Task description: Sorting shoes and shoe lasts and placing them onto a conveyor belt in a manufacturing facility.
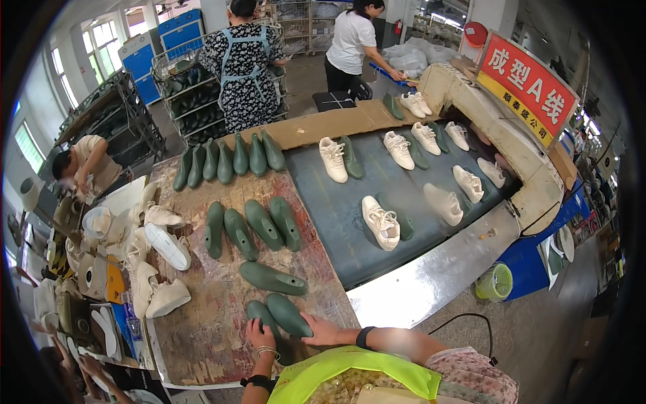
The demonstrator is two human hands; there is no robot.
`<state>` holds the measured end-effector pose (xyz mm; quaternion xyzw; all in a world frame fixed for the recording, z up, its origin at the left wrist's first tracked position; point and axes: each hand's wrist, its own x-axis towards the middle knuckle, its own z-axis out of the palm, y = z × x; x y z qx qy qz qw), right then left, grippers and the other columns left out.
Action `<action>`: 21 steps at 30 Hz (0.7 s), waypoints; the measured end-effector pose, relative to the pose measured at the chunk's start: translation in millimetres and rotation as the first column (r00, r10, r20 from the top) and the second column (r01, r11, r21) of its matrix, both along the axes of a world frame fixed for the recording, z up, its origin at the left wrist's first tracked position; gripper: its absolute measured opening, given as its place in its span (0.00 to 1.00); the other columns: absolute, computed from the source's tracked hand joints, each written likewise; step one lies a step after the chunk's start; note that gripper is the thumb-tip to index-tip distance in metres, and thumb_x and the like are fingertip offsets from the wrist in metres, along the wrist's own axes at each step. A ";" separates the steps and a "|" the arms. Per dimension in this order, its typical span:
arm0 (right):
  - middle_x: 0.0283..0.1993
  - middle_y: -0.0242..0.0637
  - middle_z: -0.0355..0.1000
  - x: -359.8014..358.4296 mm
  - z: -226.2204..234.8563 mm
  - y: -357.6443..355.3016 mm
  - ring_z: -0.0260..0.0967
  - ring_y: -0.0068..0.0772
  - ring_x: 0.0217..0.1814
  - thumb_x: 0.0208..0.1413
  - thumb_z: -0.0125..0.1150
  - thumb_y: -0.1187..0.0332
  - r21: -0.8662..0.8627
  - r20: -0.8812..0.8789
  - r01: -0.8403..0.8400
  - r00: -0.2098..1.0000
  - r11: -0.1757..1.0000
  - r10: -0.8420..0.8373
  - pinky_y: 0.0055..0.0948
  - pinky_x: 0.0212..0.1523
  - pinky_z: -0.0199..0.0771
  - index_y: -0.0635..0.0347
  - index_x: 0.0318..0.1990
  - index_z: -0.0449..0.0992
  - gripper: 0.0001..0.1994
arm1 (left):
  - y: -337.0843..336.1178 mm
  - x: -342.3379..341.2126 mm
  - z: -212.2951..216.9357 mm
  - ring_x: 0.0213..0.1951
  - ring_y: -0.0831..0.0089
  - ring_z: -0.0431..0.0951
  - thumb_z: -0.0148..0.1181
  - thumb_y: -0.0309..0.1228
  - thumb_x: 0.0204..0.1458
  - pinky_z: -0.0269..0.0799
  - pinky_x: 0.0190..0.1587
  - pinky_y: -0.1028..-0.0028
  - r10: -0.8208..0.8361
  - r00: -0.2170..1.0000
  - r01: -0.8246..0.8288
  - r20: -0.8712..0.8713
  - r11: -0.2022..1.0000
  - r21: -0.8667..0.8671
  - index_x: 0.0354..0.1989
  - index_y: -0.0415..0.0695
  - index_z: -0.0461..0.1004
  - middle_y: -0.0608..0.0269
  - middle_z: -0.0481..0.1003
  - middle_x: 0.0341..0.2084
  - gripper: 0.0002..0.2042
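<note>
Two dark green shoe lasts lie side by side at the near edge of the worn brown worktable (202, 323). My left hand (259, 334) rests on the left last (258, 312), fingers curled over its heel end. My right hand (321, 330) lies against the heel end of the right last (288, 314), fingers spread along it. Another green last (272, 278) lies on its side just beyond them. Further back, a row of several green lasts (250, 225) lies on the table.
A dark conveyor belt (336, 222) to the right carries white sneakers (381, 222) and green lasts. White shoes (158, 256) pile up at the table's left edge. More lasts (229, 160) line the far edge. Two people stand beyond the table, and another person bends over at the left.
</note>
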<state>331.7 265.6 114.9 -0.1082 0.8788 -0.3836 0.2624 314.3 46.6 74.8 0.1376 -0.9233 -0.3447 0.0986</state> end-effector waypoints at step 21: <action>0.58 0.63 0.55 -2.2 9.4 1.0 0.59 0.62 0.55 0.47 0.56 0.48 0.025 -0.026 -0.022 0.999 0.999 0.022 0.44 0.54 0.62 0.61 0.65 0.42 0.44 | 5.6 1.4 14.9 0.57 0.48 0.60 0.51 0.28 0.48 0.55 0.59 0.60 0.056 0.984 -0.071 0.170 0.994 0.079 0.51 0.36 0.66 0.43 0.59 0.57 0.20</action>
